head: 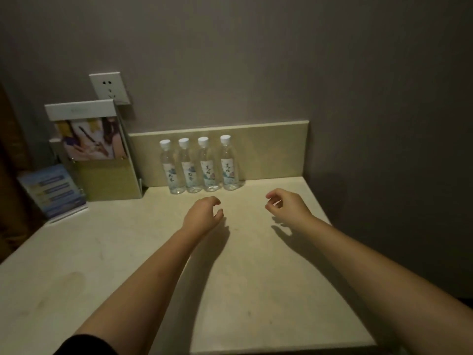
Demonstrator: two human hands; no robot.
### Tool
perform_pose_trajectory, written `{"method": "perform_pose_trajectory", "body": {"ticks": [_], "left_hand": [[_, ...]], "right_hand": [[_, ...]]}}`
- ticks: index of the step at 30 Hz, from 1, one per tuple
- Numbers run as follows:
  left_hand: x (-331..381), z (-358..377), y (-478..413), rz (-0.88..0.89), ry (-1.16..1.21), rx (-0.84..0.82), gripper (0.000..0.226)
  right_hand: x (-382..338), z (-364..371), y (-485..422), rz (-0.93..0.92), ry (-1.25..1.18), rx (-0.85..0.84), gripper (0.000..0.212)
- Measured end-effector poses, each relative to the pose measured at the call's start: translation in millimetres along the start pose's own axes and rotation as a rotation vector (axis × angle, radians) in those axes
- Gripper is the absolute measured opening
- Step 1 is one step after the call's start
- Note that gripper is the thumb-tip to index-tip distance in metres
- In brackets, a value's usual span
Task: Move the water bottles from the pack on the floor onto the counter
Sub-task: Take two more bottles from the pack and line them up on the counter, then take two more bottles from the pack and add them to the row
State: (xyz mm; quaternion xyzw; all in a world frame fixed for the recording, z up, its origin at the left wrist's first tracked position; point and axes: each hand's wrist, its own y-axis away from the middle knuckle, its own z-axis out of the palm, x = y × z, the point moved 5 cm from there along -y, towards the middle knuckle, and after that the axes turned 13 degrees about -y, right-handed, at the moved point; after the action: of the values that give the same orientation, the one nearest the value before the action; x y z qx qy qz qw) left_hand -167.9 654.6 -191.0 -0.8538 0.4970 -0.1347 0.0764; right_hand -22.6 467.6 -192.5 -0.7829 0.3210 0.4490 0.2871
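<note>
Several clear water bottles (201, 166) with white caps and printed labels stand upright in a row against the backsplash at the rear of the pale counter (128, 252). My left hand (202, 213) hovers just in front of the row, fingers loosely curled, holding nothing. My right hand (286, 204) hangs to the right of the bottles over the counter, fingers also loosely curled and empty. Neither hand touches a bottle. The pack on the floor is out of view.
A brochure stand (102, 155) with a photo card stands at the back left, below a wall socket (110, 88). A small blue sign (52, 192) sits left of it. The counter's right edge (340, 252) drops off beside a dark wall.
</note>
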Motion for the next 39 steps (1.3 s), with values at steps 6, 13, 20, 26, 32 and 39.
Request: {"method": "perform_pose_trajectory", "body": {"ticks": [6,13,20,26,32,39], "left_hand": [[-72.1,25.0,-29.1,-0.024,-0.021,-0.078,0.056],[-94.3,47.5,-48.4,0.119,-0.111,-0.094,0.076],[-100.4,53.5,-55.0,0.163,-0.068,-0.067,0.070],[-102.4,52.1,-57.8,0.170,-0.024,-0.035,0.064],[-74.1,49.2,-60.4,0.179,0.017,-0.065,0.062],[34.4,51.4,-62.1,0.199,0.143,-0.104,0.044]], "right_hand": [[-15.0,80.3,-80.7,0.032,0.058,-0.015,0.067],[-17.8,106.7,-136.6,0.102,-0.090,0.122,0.092],[-16.4,112.6,-148.6,0.104,-0.008,0.223,0.076],[-17.2,115.0,-152.7,0.102,0.030,0.236,0.073],[-15.0,101.1,-139.0,0.119,0.036,0.160,0.081],[4.0,3.6,-69.7,0.134,0.161,0.128,0.042]]}}
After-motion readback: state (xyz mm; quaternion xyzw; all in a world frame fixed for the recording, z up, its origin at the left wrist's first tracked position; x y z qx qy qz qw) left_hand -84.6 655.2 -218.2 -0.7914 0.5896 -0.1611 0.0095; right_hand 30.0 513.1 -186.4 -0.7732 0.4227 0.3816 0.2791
